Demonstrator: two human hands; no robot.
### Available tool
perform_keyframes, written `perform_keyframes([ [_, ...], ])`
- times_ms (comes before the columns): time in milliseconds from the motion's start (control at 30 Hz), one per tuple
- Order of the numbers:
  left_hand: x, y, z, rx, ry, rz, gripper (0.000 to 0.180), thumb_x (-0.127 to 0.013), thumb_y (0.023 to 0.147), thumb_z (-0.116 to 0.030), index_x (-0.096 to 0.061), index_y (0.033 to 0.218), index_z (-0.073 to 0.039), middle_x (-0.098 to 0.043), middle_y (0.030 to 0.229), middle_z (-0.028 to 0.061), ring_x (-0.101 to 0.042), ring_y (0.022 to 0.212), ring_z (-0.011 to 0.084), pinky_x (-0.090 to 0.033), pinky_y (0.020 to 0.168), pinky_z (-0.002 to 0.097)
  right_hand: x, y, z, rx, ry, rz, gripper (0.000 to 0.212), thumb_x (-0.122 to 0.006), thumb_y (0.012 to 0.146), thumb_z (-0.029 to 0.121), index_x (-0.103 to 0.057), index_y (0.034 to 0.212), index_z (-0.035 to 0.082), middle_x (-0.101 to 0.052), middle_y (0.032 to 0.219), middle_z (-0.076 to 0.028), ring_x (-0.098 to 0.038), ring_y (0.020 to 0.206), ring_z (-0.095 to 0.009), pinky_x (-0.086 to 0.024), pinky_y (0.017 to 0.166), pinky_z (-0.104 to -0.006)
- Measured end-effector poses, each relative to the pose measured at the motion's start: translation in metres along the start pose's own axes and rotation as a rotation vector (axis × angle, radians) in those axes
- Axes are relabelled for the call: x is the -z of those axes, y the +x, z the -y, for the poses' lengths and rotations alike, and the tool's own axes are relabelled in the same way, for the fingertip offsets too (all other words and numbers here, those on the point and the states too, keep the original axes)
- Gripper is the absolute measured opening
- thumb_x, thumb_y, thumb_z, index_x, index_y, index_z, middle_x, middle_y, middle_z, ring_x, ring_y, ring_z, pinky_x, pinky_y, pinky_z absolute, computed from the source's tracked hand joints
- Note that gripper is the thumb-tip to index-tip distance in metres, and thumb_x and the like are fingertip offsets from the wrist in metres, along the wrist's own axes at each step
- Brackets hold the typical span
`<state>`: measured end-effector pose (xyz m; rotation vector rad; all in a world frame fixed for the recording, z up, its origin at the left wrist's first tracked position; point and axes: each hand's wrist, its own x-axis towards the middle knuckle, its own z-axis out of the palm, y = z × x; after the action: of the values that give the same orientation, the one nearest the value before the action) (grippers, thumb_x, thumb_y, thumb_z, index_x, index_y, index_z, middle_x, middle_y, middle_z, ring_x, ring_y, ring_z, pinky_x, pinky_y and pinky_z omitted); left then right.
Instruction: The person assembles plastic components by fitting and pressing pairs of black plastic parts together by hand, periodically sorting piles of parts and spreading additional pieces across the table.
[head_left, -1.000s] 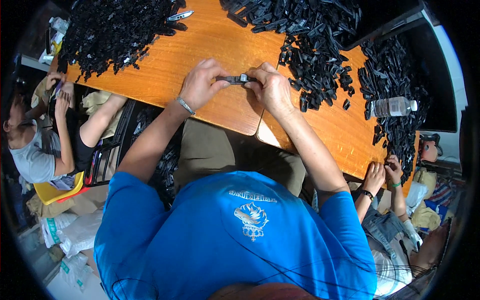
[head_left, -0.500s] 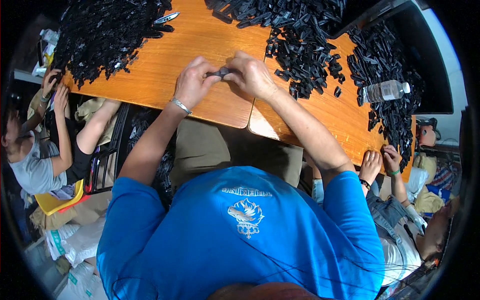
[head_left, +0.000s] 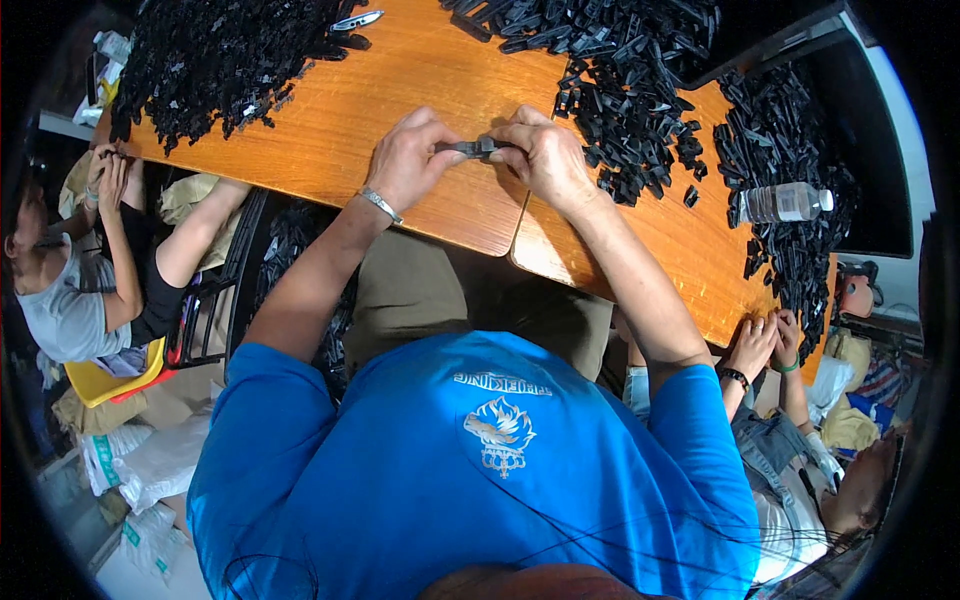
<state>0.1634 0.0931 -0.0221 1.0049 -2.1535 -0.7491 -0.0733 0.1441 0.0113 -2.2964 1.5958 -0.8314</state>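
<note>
Between my two hands is a small black plastic part [head_left: 478, 148], held level just above the wooden table [head_left: 420, 60]. My left hand [head_left: 412, 158] pinches its left end between thumb and fingers. At the other end, my right hand [head_left: 548, 160] grips it the same way, its fingers bent over the top. The fingertips hide both ends of the part, so I cannot tell whether it is one piece or two pressed together. A bracelet [head_left: 381, 205] circles my left wrist.
Heaps of small black parts lie at the far left [head_left: 215, 70], the far middle [head_left: 620, 110] and the right [head_left: 785, 130]. A clear bottle [head_left: 785, 203] lies on the right heap. A slim silver tool [head_left: 357, 20] rests by the left heap. People sit at both sides.
My hands, still gripping the black part, appear slightly farther right in the picture, along with the table and heaps. The co-worker's hands at the right have come closer together.
</note>
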Motion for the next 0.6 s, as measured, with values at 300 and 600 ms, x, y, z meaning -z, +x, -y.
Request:
perform_keyframes([
  [300,0.000,0.000,0.003,-0.018,0.014,-0.011,0.017,-0.085,0.083,-0.011,-0.076,0.096,-0.005,-0.064,0.094,0.0101,-0.068,0.091,0.0322,-0.055,0.078,0.0442,-0.002,-0.001,-0.012,0.008,0.015,0.040,0.028,-0.087,0.081,0.010,-0.081,0.108,0.006,-0.065,0.087,-0.009,-0.069,0.081,-0.030,-0.054,0.070,-0.0396],
  [600,-0.008,0.005,0.005,-0.062,-0.028,-0.044,0.018,-0.082,0.084,-0.002,-0.071,0.098,0.001,-0.061,0.092,0.0102,-0.064,0.080,0.0242,-0.053,0.072,0.0352,-0.028,0.013,-0.001,0.118,-0.005,-0.064,0.020,-0.084,0.080,0.012,-0.078,0.098,0.006,-0.067,0.094,-0.012,-0.070,0.081,-0.038,-0.057,0.067,-0.0470],
])
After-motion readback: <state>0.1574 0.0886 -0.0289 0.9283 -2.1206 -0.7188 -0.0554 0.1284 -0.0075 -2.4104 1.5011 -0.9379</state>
